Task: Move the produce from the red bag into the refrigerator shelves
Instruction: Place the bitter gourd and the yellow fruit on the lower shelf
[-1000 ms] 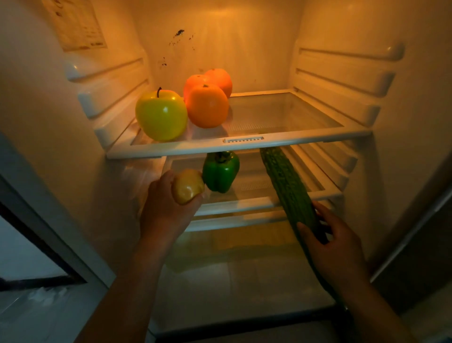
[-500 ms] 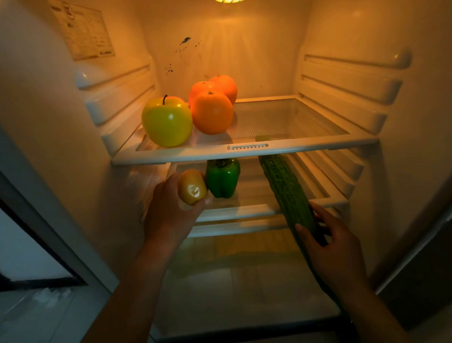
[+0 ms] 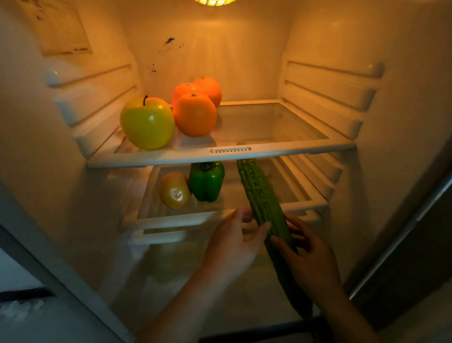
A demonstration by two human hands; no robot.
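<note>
A long bumpy green bitter gourd point(image 3: 263, 203) slants from the second shelf point(image 3: 176, 219) down past its front edge. My right hand point(image 3: 309, 259) grips its lower half. My left hand point(image 3: 234, 244) is open beside it, fingertips touching the gourd's left side. A small yellow-brown fruit point(image 3: 175, 191) lies on the second shelf next to a green bell pepper point(image 3: 206, 181). On the top shelf point(image 3: 281, 149) sit a yellow-green apple point(image 3: 146, 123) and three oranges point(image 3: 195, 113). The red bag is out of view.
The fridge's side walls carry ribbed shelf rails point(image 3: 330, 98). A lamp point(image 3: 215, 2) glows at the top. The right half of both shelves is bare glass. The fridge floor below the hands is dim.
My left hand has let go of the small yellow-brown fruit, which now lies on the second shelf, and has moved right to the gourd. The gourd has slid slightly deeper in.
</note>
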